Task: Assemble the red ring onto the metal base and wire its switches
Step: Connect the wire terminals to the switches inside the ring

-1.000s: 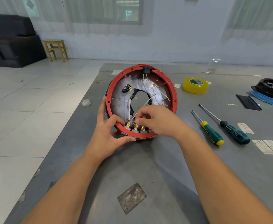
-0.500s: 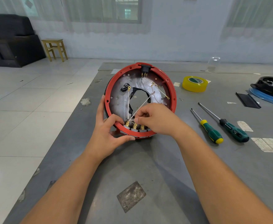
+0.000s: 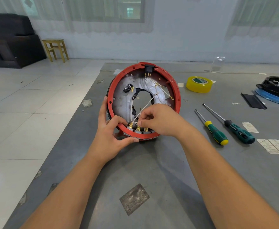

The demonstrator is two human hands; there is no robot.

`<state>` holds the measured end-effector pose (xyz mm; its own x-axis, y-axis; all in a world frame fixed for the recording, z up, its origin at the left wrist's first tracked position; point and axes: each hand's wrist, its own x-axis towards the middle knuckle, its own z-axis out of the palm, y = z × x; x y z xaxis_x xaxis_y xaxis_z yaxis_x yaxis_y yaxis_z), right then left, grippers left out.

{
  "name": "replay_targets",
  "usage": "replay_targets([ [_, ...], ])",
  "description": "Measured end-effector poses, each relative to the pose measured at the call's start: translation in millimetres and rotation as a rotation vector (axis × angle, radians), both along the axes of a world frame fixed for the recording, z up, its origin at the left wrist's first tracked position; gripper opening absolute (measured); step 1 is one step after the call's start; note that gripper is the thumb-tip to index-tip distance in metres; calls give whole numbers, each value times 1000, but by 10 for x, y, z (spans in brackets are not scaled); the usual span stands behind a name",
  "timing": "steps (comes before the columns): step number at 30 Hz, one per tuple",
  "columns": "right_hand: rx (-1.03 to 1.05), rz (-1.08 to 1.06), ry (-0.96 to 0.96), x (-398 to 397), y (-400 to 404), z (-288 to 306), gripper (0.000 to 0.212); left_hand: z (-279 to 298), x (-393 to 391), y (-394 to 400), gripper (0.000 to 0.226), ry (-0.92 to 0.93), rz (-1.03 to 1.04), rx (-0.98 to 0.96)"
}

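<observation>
Not much has moved in the last second: your left hand still grips the red ring, propped on the grey table, while your right hand keeps pinching a white wire at the switches (wiring's still underway).

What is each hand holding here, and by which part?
The left hand grips the red ring by its lower-left rim. The right hand pinches a white wire at its lower end, beside the switches.
</observation>
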<state>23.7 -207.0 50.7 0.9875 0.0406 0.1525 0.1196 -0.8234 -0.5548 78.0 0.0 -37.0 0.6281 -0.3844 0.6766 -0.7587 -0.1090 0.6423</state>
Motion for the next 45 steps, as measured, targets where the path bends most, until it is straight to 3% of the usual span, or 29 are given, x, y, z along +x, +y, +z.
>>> replay_targets([
  [23,12,14,28,13,-10,15,5,-6,-26,-6,49,7,39,68],
  [30,22,3,38,8,-46,-13,7,-11,-55,-94,59,-62,143,192],
  [40,41,25,54,7,-56,2,6,33,-87,-56,64,-106,309,220],
  [45,27,19,29,11,-59,4,11,57,-137,-69,66,-78,297,217],
])
